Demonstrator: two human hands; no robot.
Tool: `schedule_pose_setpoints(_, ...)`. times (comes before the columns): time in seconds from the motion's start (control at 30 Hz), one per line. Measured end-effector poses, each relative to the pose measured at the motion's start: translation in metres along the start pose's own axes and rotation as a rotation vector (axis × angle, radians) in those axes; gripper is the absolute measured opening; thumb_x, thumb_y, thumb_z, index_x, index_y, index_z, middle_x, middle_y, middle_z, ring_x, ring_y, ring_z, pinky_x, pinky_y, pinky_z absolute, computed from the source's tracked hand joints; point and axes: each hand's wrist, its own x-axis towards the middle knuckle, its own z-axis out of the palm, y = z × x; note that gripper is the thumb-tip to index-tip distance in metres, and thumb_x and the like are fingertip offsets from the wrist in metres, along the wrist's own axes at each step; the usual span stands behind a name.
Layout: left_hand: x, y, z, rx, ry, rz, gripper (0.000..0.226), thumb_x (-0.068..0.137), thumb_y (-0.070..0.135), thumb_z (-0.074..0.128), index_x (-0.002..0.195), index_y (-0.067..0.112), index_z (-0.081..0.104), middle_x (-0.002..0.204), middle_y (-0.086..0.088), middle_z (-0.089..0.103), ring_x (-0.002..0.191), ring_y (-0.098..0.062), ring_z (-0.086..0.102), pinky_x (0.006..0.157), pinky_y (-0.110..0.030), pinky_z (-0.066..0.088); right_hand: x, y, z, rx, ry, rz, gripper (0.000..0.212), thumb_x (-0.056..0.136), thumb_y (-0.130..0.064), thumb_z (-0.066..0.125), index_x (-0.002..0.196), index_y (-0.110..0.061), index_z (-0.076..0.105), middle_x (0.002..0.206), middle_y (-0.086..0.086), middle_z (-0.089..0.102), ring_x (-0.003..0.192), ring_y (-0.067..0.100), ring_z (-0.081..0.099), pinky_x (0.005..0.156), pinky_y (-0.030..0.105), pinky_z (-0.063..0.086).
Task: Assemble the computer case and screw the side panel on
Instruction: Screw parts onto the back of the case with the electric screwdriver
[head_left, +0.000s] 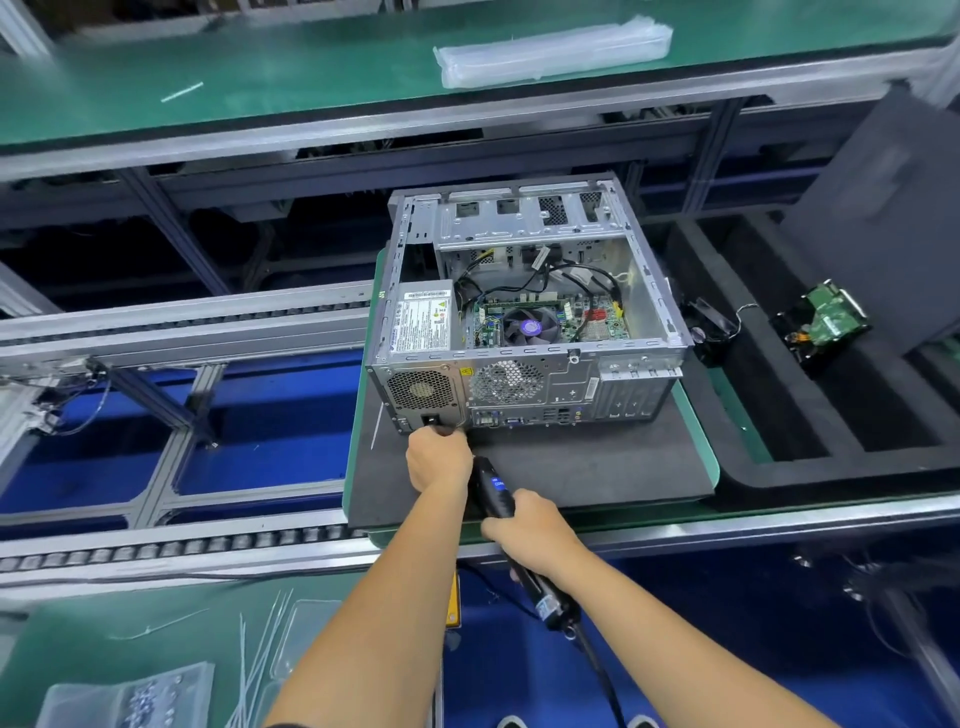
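An open grey computer case (524, 322) lies on its side on a black mat (571, 467), its rear panel facing me and the motherboard, fan and power supply exposed. My right hand (530, 530) grips the body of a black electric screwdriver (493, 491) whose tip points at the lower rear corner of the case beside the power socket. My left hand (439, 457) is curled around the front end of the screwdriver at that corner; the bit and any screw are hidden under it. A dark side panel (878, 218) leans upright at the far right.
A black foam tray (810, 415) to the right holds a small fan (711, 327) and a green circuit-board drive (826, 322). Roller conveyor rails (182, 322) run to the left. Cable ties (260, 660) and a screw bag (135, 696) lie at bottom left. A plastic sleeve (550, 52) lies on the far shelf.
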Motion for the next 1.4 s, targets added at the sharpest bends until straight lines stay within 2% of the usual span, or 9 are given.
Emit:
schedule_pose_setpoints(0.07,-0.001,0.0,-0.001,0.039,0.008,0.026,0.015,0.084,0.023,0.066,0.092,0.011,0.073,0.095,-0.012,0.071,0.09,-0.032,0.063,0.069,-0.031,0.047,-0.001,0.001,-0.01,-0.024,-0.019,0.0,0.029,0.082,-0.023,0.063,0.103,-0.007,0.053,0.1,0.015,0.065,0.066,0.026,0.057,0.066,0.037,0.051)
schedule_pose_setpoints(0.2,-0.003,-0.002,-0.002,0.143,0.035,0.108,0.021,0.088,0.026,0.066,0.097,0.008,0.069,0.1,-0.015,0.068,0.096,-0.033,0.062,0.071,-0.033,0.044,-0.004,0.003,-0.035,-0.08,-0.091,0.023,0.021,0.083,-0.023,0.062,0.094,-0.012,0.047,0.086,0.01,0.057,0.057,0.022,0.055,0.053,0.027,0.045)
schedule_pose_setpoints(0.27,-0.003,-0.004,-0.001,0.191,0.04,0.157,0.02,0.089,0.025,0.064,0.097,0.007,0.067,0.1,-0.016,0.068,0.096,-0.035,0.061,0.07,-0.033,0.042,-0.006,0.005,-0.047,-0.075,-0.097,0.035,0.022,0.083,-0.022,0.063,0.092,-0.011,0.046,0.085,0.01,0.055,0.055,0.023,0.054,0.052,0.027,0.043)
schedule_pose_setpoints(0.37,-0.004,-0.005,0.001,0.227,0.058,0.209,0.019,0.09,0.022,0.062,0.097,0.004,0.066,0.101,-0.016,0.067,0.096,-0.034,0.06,0.071,-0.035,0.044,-0.008,0.01,-0.059,-0.079,-0.059,0.049,0.027,0.082,-0.023,0.063,0.1,-0.009,0.05,0.086,0.01,0.056,0.06,0.025,0.055,0.056,0.029,0.045)
schedule_pose_setpoints(0.6,-0.004,-0.007,0.003,0.238,0.08,0.235,0.018,0.09,0.02,0.061,0.093,0.003,0.065,0.098,-0.017,0.067,0.093,-0.035,0.06,0.069,-0.034,0.044,-0.003,0.022,-0.076,-0.02,-0.044,0.076,0.025,0.08,-0.022,0.062,0.098,-0.01,0.049,0.085,0.01,0.055,0.049,0.022,0.054,0.041,0.021,0.043)
schedule_pose_setpoints(0.83,-0.004,-0.015,0.004,0.165,0.089,0.289,0.018,0.089,0.025,0.063,0.093,0.008,0.066,0.098,-0.01,0.069,0.094,-0.031,0.06,0.075,-0.033,0.045,0.005,0.028,-0.077,0.016,-0.084,0.077,0.028,0.078,-0.024,0.06,0.1,-0.011,0.048,0.085,0.011,0.053,0.05,0.022,0.054,0.043,0.022,0.044)
schedule_pose_setpoints(1.0,-0.001,-0.019,0.004,0.151,0.106,0.303,0.019,0.09,0.028,0.062,0.094,0.01,0.066,0.097,-0.008,0.069,0.093,-0.03,0.06,0.071,-0.031,0.04,0.012,0.029,-0.079,0.005,-0.105,0.086,0.029,0.075,-0.025,0.06,0.098,-0.013,0.045,0.084,0.011,0.053,0.046,0.022,0.056,0.045,0.023,0.045)
schedule_pose_setpoints(1.2,-0.001,-0.02,0.007,0.123,0.124,0.296,0.013,0.087,0.027,0.065,0.087,0.015,0.064,0.083,-0.001,0.066,0.083,-0.025,0.059,0.068,-0.027,0.036,0.021,0.031,-0.089,0.02,-0.172,0.126,0.035,0.069,-0.025,0.061,0.097,-0.016,0.042,0.063,0.01,0.054,0.042,0.022,0.053,0.048,0.026,0.046)
schedule_pose_setpoints(1.4,0.004,-0.023,0.007,0.111,0.117,0.289,0.01,0.086,0.028,0.066,0.083,0.019,0.062,0.079,0.004,0.063,0.077,-0.018,0.053,0.069,-0.028,0.039,0.028,0.034,-0.088,0.047,-0.188,0.13,0.039,0.065,-0.024,0.061,0.098,-0.015,0.043,0.062,0.011,0.053,0.044,0.025,0.052,0.051,0.03,0.047)
